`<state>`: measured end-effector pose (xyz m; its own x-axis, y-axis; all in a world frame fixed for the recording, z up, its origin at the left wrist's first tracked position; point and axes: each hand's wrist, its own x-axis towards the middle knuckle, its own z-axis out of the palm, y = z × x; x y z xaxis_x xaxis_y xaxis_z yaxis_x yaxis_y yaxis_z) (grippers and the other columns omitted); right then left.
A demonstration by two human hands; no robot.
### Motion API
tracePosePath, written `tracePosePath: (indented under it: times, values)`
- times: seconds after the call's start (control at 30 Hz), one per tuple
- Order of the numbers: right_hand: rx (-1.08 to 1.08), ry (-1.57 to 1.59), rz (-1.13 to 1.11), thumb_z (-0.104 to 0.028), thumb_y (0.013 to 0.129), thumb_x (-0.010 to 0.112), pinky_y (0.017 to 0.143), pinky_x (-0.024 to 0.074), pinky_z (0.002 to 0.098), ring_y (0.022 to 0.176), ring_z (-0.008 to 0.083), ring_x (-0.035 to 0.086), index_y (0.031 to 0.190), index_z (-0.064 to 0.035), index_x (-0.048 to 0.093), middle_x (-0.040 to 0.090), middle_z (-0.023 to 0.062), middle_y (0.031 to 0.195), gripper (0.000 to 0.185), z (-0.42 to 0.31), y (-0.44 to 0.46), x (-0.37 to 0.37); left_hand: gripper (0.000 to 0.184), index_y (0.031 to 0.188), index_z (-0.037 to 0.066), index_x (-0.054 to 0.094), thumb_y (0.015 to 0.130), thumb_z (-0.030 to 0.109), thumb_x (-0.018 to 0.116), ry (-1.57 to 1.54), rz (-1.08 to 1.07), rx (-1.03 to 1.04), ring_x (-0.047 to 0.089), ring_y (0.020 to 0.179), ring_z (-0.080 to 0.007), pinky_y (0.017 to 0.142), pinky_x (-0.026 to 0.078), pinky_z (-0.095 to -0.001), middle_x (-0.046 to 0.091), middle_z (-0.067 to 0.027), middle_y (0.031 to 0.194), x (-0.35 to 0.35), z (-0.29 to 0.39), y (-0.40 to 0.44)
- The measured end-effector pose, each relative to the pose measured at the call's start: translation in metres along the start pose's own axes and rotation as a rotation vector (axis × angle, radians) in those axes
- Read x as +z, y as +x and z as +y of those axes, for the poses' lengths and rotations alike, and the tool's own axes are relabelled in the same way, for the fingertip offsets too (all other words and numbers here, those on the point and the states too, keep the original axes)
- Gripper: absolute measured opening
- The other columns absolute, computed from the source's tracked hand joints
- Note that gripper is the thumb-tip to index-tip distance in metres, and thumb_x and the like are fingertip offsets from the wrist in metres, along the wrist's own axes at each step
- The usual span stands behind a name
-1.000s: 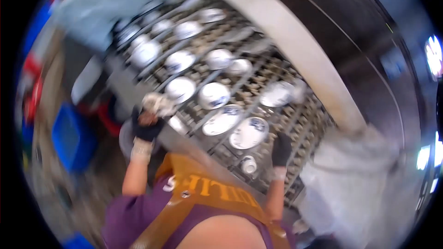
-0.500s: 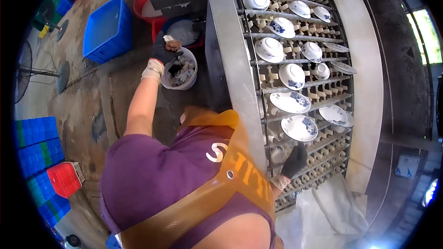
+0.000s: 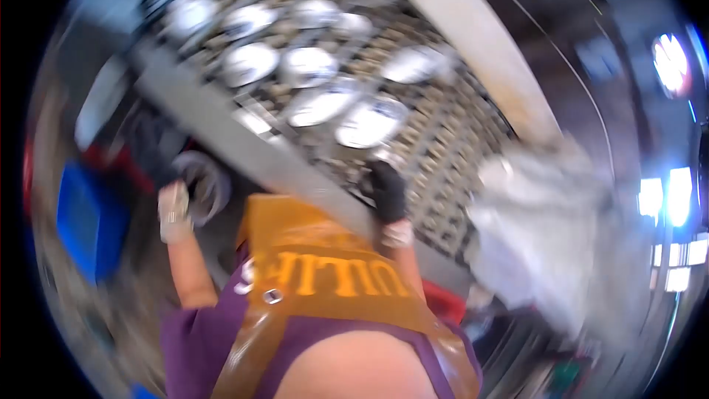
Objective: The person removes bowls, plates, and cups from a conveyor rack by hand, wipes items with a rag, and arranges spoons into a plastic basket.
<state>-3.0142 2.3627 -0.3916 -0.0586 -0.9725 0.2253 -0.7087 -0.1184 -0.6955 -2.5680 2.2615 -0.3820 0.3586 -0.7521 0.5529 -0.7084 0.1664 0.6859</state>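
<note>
My left hand, in a dark glove with a pale cuff, is over the edge of a white bucket that holds grey scraps. Blur hides its fingers and anything in them. My right hand, also dark-gloved, is at the pegged conveyor rack, just below a white plate with blue pattern. Something pale and small shows by its fingertips, too smeared to name. Another plate and white bowls lean in rows on the pegs farther up.
A metal side rail runs between the bucket and the rack. A blue crate stands on the floor at left. Crumpled clear plastic sheeting hangs at the rack's near end. Something red is below the rail.
The whole view has swung round, with the rack now slanting across the upper middle. A brown clump showed in my left hand before; it cannot be made out now. My right hand remains near the lowest plates.
</note>
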Motion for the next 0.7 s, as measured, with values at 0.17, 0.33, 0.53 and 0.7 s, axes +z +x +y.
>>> tracePosePath:
  times: [0.17,0.33,0.53,0.7]
  values:
    - [-0.097,-0.157,0.031,-0.007,0.072,0.06,0.074,0.046,0.041,0.083,0.0324,0.058,0.096,-0.0054,0.061,0.061,0.0145,0.091,0.024,-0.003,-0.009,-0.027,0.015,0.099,0.0,0.06,0.089,0.004,0.049,-0.549,-0.319,-0.008,0.056,0.088,-0.0171,0.082,0.044,-0.0297,0.061,-0.0077,0.096,0.094,0.167,-0.05]
    - [0.126,-0.121,0.215,-0.012,0.074,0.063,0.088,0.044,0.0387,0.104,0.0328,0.054,0.106,-0.0064,0.061,0.058,0.0161,0.11,0.032,-0.001,-0.024,-0.027,0.017,0.093,0.002,0.062,0.076,0.0,0.062,-0.71,-0.966,0.445,0.061,0.085,-0.0257,0.076,0.048,-0.0339,0.063,-0.0133,0.092,0.121,0.229,-0.083]
    - [0.437,-0.377,0.683,-0.028,0.075,0.068,0.086,0.0449,0.0384,0.099,0.0323,0.057,0.116,-0.003,0.053,0.06,0.016,0.11,0.05,0.165,-0.037,-0.128,0.014,0.088,0.002,0.062,0.075,0.006,0.063,-0.536,-1.295,0.586,0.061,0.08,-0.0315,0.071,0.049,-0.0353,0.062,-0.0147,0.085,0.116,0.241,-0.114]
    - [1.04,-0.593,0.599,-0.032,0.068,0.065,0.089,0.0438,0.0414,0.101,0.0376,0.054,0.116,-0.0004,0.051,0.057,0.0235,0.108,0.059,0.209,-0.043,-0.232,0.016,0.09,0.002,0.062,0.075,0.008,0.064,-0.638,-1.361,0.479,0.06,0.083,-0.0309,0.074,0.048,-0.0367,0.062,-0.0157,0.088,0.126,0.231,-0.125]
